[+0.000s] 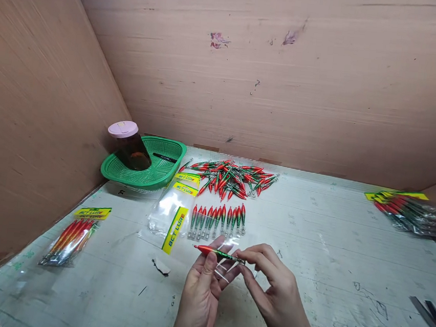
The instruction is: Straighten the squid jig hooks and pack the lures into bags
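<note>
My left hand point(203, 285) grips a red-and-green fishing lure point(215, 251) between thumb and fingers, its red end pointing left. At the other end, the fingertips of my right hand point(273, 284) close on the hooks. A small clear plastic piece point(223, 274) shows against my left fingers; what it is I cannot tell. Just beyond my hands, several matching lures point(218, 219) stand side by side in a row, hooks toward me. Behind the row lies a loose heap of lures point(226, 177). Clear bags with yellow "BCT LURE" headers point(175, 229) lie left of the row.
A green basket point(162, 179) at the back left holds a dark cup with a pink lid point(123, 130) and a black pen. One filled lure bag point(75, 237) lies left; more filled bags point(409, 213) lie far right. Scissors point(429, 315) rest at the right edge. Wooden walls surround the table.
</note>
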A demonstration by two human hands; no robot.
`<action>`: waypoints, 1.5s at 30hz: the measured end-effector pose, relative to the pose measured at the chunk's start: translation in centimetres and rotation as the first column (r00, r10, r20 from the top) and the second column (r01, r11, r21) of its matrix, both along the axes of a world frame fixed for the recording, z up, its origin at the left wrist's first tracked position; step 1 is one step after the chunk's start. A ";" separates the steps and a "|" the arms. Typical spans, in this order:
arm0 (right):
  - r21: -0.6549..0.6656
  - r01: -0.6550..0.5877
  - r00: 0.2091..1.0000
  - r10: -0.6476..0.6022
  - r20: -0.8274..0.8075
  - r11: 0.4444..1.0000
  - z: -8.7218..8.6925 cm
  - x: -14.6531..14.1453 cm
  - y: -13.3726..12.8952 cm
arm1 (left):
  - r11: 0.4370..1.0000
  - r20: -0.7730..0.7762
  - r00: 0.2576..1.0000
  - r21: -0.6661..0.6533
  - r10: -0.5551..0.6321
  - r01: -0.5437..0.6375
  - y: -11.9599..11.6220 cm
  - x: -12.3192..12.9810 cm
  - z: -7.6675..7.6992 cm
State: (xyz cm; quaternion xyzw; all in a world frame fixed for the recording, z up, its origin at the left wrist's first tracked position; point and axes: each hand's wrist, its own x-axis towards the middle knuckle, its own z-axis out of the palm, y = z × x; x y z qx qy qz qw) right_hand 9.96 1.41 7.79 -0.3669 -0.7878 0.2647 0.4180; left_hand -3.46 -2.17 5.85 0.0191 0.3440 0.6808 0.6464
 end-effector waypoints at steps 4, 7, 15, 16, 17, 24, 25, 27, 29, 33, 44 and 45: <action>-0.108 -0.064 0.995 0.055 -0.084 0.992 -0.1 0.0 0.4 | 0.995 -0.072 0.995 0.056 -0.073 0.077 -0.3 0.4 -0.4; -0.153 -0.104 0.983 0.078 -0.167 0.983 -0.1 -0.5 0.2 | 0.991 -0.110 0.988 0.069 -0.110 0.118 -0.5 0.6 -0.6; 0.131 -0.109 0.991 0.119 -0.065 0.985 0.6 -1.0 -0.6 | 0.982 0.113 0.986 0.160 -0.122 0.104 -0.7 0.5 -0.2; 0.137 -0.121 0.991 0.128 -0.048 0.983 0.7 -0.9 -0.6 | 0.981 0.144 0.982 0.165 -0.123 0.098 -0.7 0.5 -0.2; 0.148 -0.118 0.992 0.125 -0.036 0.982 0.9 -0.9 -0.5 | 0.980 0.170 0.977 0.172 -0.129 0.100 -0.8 0.5 -0.2; 0.131 -0.101 0.994 0.096 0.044 0.986 2.5 -1.8 -0.8 | 0.964 0.277 0.956 0.265 -0.098 0.022 -0.9 0.4 -1.3; 0.124 -0.125 0.991 0.118 0.062 0.984 2.8 -1.8 -0.9 | 0.965 0.278 0.956 0.261 -0.091 0.016 -0.9 0.3 -1.4; 0.110 -0.134 0.991 0.131 0.035 0.985 3.1 -1.3 -0.5 | 0.964 0.280 0.957 0.267 -0.078 0.001 -0.8 -0.3 -1.7; 0.086 0.021 0.998 -0.016 -0.055 0.996 2.6 -0.4 0.5 | 0.951 0.287 0.956 0.307 -0.064 -0.028 -0.6 -1.3 -1.9; -0.022 0.268 0.960 -0.265 0.091 0.963 -1.1 1.2 4.2 | 0.892 0.268 0.961 0.448 -0.068 -0.061 -0.2 -3.8 -1.9; -0.093 0.192 0.948 -0.161 0.274 0.977 -5.5 1.1 7.8 | 0.841 0.261 0.946 0.541 -0.192 0.022 -0.1 -4.9 -2.3; -0.093 0.176 0.952 -0.146 0.267 0.980 -4.3 1.9 7.3 | 0.838 0.263 0.941 0.544 -0.214 0.039 0.0 -5.0 -2.5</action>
